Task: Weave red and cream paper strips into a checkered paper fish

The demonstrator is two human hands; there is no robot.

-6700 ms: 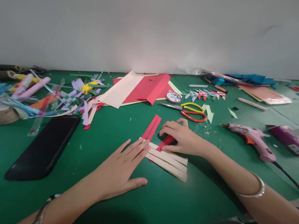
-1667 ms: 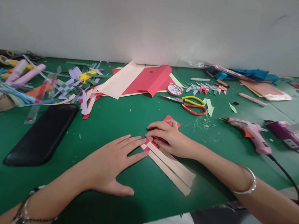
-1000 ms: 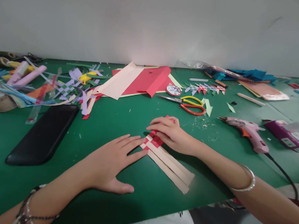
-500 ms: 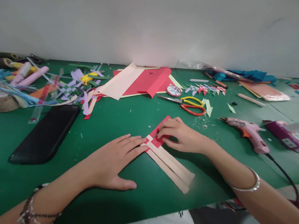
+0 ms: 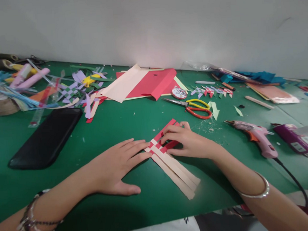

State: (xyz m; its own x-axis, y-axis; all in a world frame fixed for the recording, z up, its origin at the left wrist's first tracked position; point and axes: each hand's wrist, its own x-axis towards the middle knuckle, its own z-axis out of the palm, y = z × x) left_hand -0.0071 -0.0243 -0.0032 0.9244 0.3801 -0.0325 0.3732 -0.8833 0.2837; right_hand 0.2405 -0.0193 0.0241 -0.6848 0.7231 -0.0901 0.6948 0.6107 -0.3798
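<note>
A small piece of woven paper lies on the green table, its red paper strips [image 5: 166,127] pointing up and right and its cream paper strips [image 5: 177,172] trailing down and right. They cross in a little checkered patch [image 5: 154,146] at the left corner. My left hand [image 5: 119,163] lies flat, thumb spread, with its fingertips resting on that corner. Over the red strips is my right hand [image 5: 184,139], fingers bent and closed on a red paper strip. Its fingertips partly hide the strip.
Scissors [image 5: 189,107] lie behind my hands, near red and cream paper sheets [image 5: 143,82]. A black phone [image 5: 47,140] is at left, paper scraps [image 5: 73,89] behind it. A pink glue gun [image 5: 255,134] and a purple box [image 5: 298,139] lie at right.
My right hand's fingers have shifted slightly at the red strips, and more of the checkered patch and red strips shows. My left hand stays in place.
</note>
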